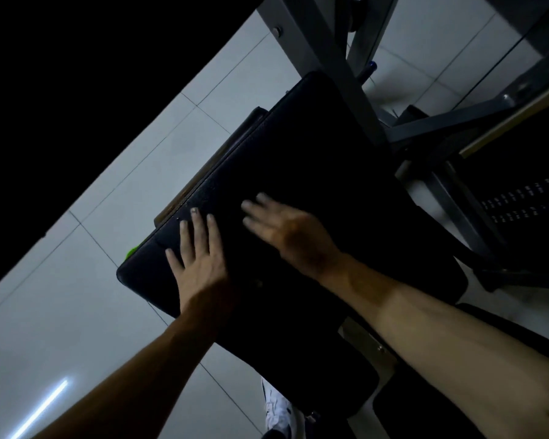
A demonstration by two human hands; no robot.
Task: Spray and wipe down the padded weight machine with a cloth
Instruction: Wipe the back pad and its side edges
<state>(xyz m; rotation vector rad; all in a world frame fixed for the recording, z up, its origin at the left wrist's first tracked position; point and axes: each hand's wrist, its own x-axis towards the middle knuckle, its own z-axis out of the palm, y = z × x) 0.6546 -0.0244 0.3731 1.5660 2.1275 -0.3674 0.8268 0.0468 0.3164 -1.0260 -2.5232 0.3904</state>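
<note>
A black padded cushion [305,160] of the weight machine fills the middle of the head view, tilted diagonally. My left hand [200,251] lies flat on its near left part with straight, spread fingers. Just to the right, my right hand [286,229] is over the pad with fingers extended; it is blurred, and I cannot tell if it touches the pad. Neither hand holds anything. A small bright green bit [130,251] peeks out from under the pad's left edge; what it is stays hidden. No cloth or spray bottle shows.
The grey metal frame [336,58] of the machine rises beyond the pad. A weight stack [520,198] with printed numbers stands at the right. White floor tiles [76,280] spread to the left. A white shoe [278,407] shows below the pad.
</note>
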